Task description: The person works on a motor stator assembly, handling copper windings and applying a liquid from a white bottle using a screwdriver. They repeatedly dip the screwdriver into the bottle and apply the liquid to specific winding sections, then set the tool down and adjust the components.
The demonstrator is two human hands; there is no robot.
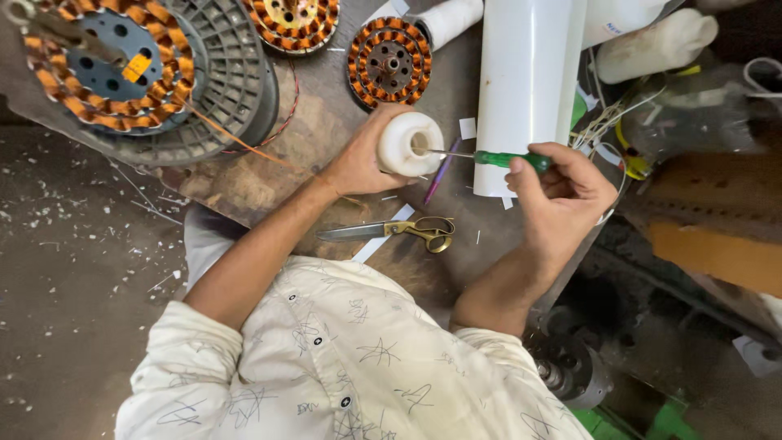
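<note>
the left hand (358, 163) is wrapped around a white spool (410, 143), holding it on its side above the middle of the desk (326, 130). just to the right, the right hand (562, 191) grips a green-handled screwdriver (489, 158) whose thin metal tip pokes into the open end of the spool. brass-handled scissors (399, 230) lie on the desk just nearer than both hands, and a copper-wound stator (389, 62) sits just beyond the spool.

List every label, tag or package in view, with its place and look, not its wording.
Yellow tag: small tilted rectangle on the blue hub of the big winding, top left.
White label: on a white container, top right, partly cut off.
White plastic bottle: lying top right, cream-coloured.
</note>
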